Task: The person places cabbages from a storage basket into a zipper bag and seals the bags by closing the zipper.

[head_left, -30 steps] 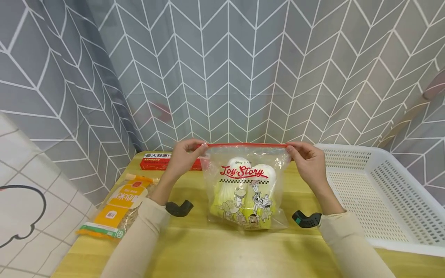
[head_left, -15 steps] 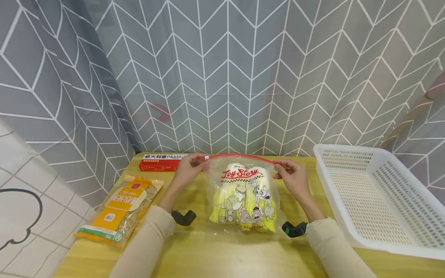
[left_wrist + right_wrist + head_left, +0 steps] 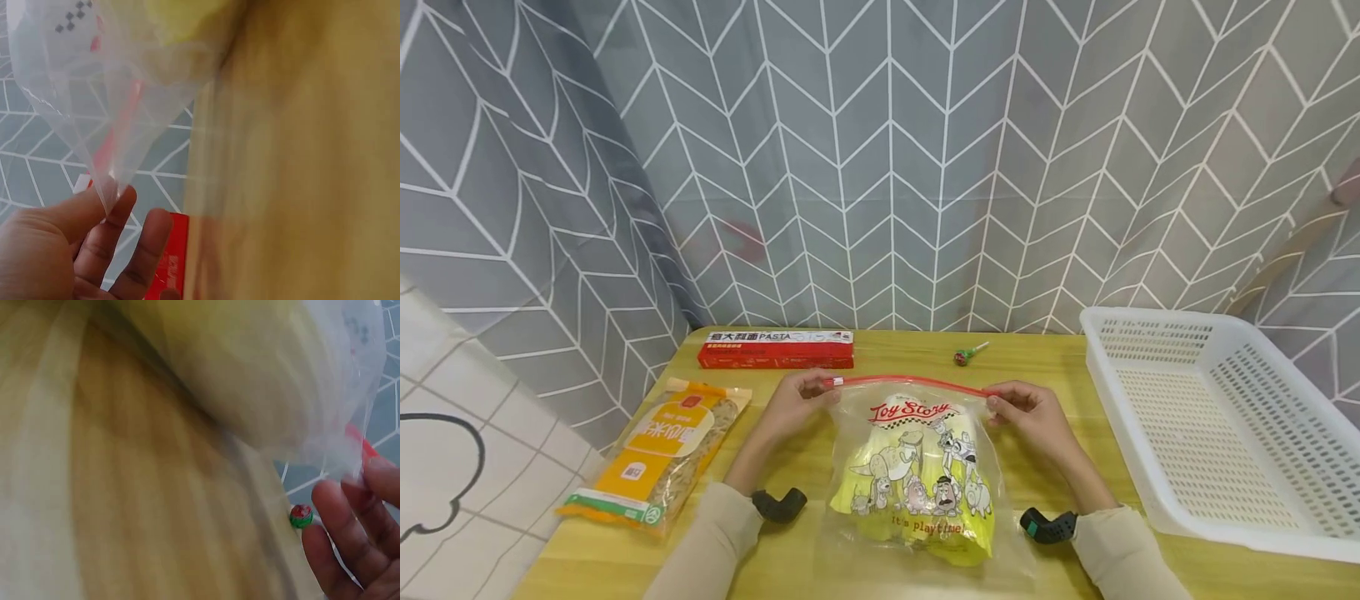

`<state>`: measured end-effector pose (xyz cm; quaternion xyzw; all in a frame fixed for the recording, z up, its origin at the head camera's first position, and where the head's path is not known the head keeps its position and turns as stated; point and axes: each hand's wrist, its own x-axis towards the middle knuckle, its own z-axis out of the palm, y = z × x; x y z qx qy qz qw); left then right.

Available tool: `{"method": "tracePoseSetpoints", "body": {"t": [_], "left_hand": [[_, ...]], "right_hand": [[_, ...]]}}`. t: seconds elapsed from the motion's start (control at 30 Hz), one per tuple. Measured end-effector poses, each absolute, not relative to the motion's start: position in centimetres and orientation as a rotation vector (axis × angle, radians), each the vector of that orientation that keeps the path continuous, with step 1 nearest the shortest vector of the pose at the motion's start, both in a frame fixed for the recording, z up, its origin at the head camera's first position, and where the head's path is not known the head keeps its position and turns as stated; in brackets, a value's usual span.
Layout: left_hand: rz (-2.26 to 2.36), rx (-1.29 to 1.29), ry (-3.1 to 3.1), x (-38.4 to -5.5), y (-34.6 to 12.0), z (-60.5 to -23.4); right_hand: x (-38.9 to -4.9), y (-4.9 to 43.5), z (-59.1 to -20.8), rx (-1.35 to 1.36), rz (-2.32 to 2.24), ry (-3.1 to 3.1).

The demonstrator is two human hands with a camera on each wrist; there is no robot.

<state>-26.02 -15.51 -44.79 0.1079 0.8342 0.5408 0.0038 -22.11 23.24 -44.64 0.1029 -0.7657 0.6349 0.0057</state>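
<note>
A clear zip bag (image 3: 917,467) printed with cartoon figures lies in the middle of the table, its red zip strip at the far side. Inside it are white and yellow-green leafy vegetables, partly hidden by the print. My left hand (image 3: 795,406) pinches the strip's left end, by the white slider; the left wrist view shows thumb and forefinger on the bag's corner (image 3: 112,181). The right end is pinched by my right hand (image 3: 1028,417), with the other fingers loose in the right wrist view.
A red pasta box (image 3: 775,350) lies behind the left hand. Further left is an orange grain packet (image 3: 655,454). A wrapped lollipop (image 3: 962,357) lies at the back. On the right stands a white perforated basket (image 3: 1150,521); a grey patterned curtain (image 3: 917,167) hangs behind the table.
Both hands have drawn the bag toward the near side and lowered it from a raised position. The lollipop behind it has come into view.
</note>
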Motion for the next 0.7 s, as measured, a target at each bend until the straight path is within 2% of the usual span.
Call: {"method": "tracePoseSetpoints", "body": {"t": [0.43,0.7], "left_hand": [[1.799,0.345,2.403,-24.7,-16.4,-46.2],[1.78,0.41,2.213,-24.7,-17.6,-45.4]], "right_hand": [[-21.3,24.2,-46.3,0.421,2.164,-2.439],[-21.4,24.7,-46.3,0.569,2.211,-2.471]]}}
